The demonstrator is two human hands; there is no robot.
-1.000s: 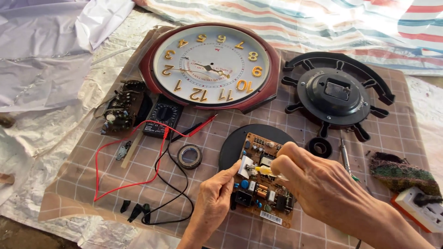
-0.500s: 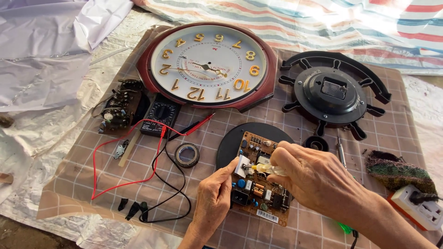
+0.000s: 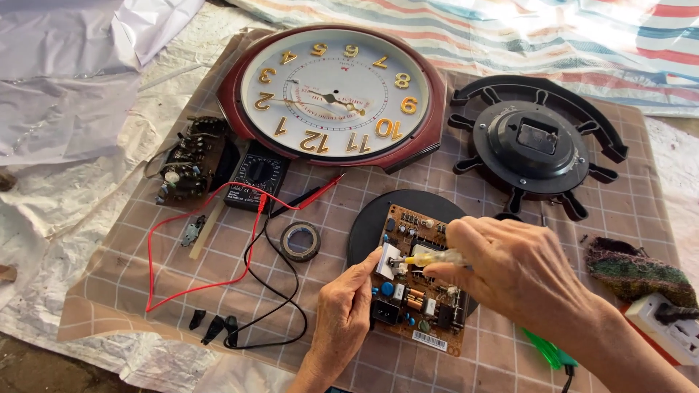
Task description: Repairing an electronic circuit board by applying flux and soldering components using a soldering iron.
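Two bare hands in view, no gloves. Left hand (image 3: 342, 320): no ring, no watch, no sleeve showing; wrist bare to bottom edge of frame; veins and creased knuckles plain; nails short, unpainted. Right hand (image 3: 520, 273): broader in view, back of hand facing camera, knuckles wrinkled, veins raised; no ring or band seen. Right forearm (image 3: 630, 356) bare to frame corner, no cuff, no strap.
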